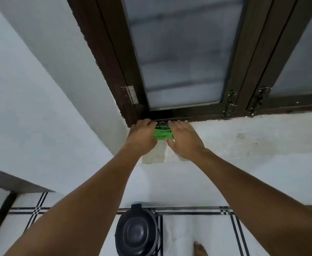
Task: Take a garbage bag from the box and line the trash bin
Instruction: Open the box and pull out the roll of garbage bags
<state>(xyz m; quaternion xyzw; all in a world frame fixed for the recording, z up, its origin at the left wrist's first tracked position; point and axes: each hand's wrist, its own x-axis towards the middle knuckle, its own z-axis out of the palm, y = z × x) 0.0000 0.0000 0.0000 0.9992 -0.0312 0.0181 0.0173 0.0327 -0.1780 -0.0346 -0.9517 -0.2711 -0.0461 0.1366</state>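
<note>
A green garbage bag box (163, 133) with black print sits at the window sill, at the bottom left corner of the dark window frame. My left hand (142, 136) grips the box's left side, fingers curled over its top edge. My right hand (183, 138) rests on the box's right side with fingers spread over the top and the thumb under its lower edge. A black round trash bin (136, 232) with its lid closed stands on the floor below, against the wall between my forearms.
A dark wooden window frame (114, 58) with frosted panes, a hinge and latches fills the upper view. A white wall (243, 145) runs below it. White floor tiles (197, 235) with black stripes lie at the bottom. My bare foot (199, 249) is right of the bin.
</note>
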